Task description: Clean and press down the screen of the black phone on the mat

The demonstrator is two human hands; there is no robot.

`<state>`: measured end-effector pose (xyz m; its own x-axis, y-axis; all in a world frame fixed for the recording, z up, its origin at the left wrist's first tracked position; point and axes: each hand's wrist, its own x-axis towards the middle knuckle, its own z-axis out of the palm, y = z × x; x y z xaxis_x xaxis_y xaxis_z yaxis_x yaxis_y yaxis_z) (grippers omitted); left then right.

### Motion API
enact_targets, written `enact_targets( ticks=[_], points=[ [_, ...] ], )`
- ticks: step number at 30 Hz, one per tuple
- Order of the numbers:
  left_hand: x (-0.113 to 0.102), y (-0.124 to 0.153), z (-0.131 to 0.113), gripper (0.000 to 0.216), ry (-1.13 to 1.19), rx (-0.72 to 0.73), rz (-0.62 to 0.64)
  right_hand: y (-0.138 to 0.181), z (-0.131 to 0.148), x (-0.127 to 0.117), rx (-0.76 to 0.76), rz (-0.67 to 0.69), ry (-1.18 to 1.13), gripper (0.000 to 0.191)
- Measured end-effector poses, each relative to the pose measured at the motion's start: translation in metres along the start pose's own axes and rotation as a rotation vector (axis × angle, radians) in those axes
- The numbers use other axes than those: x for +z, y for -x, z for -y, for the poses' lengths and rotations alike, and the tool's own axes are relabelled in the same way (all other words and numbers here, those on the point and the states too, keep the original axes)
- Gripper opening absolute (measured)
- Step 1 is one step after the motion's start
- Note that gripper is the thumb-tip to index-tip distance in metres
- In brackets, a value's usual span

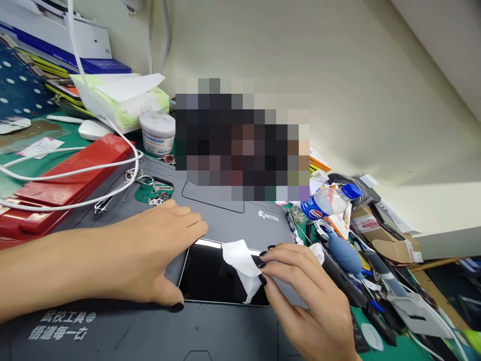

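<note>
A smartphone (208,273) with a dark, glossy screen and a thin light frame lies face up on the grey mat. My left hand (165,255) spans its left end, the thumb at the near corner and the fingers at the far one. Between the fingertips and thumb of my right hand (311,296) is a crumpled white tissue (240,258), pinched at one end. Its loose part spreads over the right half of the screen. The phone's right end is partly hidden behind the tissue and my right fingers.
Around the grey work mat (150,331) are a red tool case (75,175) under a white cable, tweezers (108,198), a white tub (158,133) and a tissue pack (128,100). At right lie a Pepsi bottle (330,200), a blue air blower (343,253) and several tools.
</note>
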<state>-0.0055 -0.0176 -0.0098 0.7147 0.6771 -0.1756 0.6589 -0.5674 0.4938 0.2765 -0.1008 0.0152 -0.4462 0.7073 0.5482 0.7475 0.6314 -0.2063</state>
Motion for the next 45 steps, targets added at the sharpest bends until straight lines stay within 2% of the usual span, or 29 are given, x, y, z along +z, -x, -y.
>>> enact_targets(
  ticks=[3, 7, 15, 18, 22, 24, 27, 33, 39, 42, 45],
  points=[
    [0.0, 0.001, -0.001, 0.045, 0.004, 0.005, -0.006, -0.001, 0.001, 0.002, -0.006, 0.005, -0.024, 0.026],
    [-0.002, 0.002, -0.003, 0.042, -0.006, -0.024, 0.055, -0.003, 0.003, 0.004, 0.002, -0.01, -0.049, 0.025],
    [0.001, 0.003, 0.0, 0.045, -0.001, 0.002, 0.008, 0.0, 0.002, 0.005, 0.014, 0.0, -0.106, 0.026],
    [0.003, 0.002, 0.002, 0.043, -0.007, 0.008, 0.031, 0.0, 0.002, 0.006, 0.01, 0.059, -0.133, 0.024],
    [0.011, 0.002, 0.009, 0.047, -0.009, 0.078, -0.077, 0.003, 0.001, 0.008, -0.011, 0.129, -0.137, 0.02],
    [0.013, 0.002, 0.011, 0.047, -0.006, 0.089, -0.09, 0.005, 0.0, 0.009, -0.012, 0.138, -0.13, 0.024],
    [0.009, 0.002, 0.008, 0.046, -0.007, 0.062, -0.057, 0.007, -0.001, 0.011, -0.01, 0.167, -0.107, 0.027],
    [0.0, 0.003, 0.001, 0.046, -0.029, 0.012, 0.027, 0.008, -0.003, 0.013, -0.049, 0.262, -0.174, 0.023],
    [0.007, 0.003, 0.01, 0.046, -0.065, 0.083, -0.053, 0.01, -0.014, 0.005, 0.049, 0.284, -0.057, 0.017],
    [0.012, 0.002, 0.014, 0.05, -0.085, 0.123, -0.097, 0.011, -0.005, 0.007, 0.056, 0.327, -0.125, 0.013],
    [0.018, 0.002, 0.019, 0.056, -0.093, 0.143, -0.136, 0.009, 0.009, 0.013, 0.001, 0.383, -0.168, 0.012]
  ],
)
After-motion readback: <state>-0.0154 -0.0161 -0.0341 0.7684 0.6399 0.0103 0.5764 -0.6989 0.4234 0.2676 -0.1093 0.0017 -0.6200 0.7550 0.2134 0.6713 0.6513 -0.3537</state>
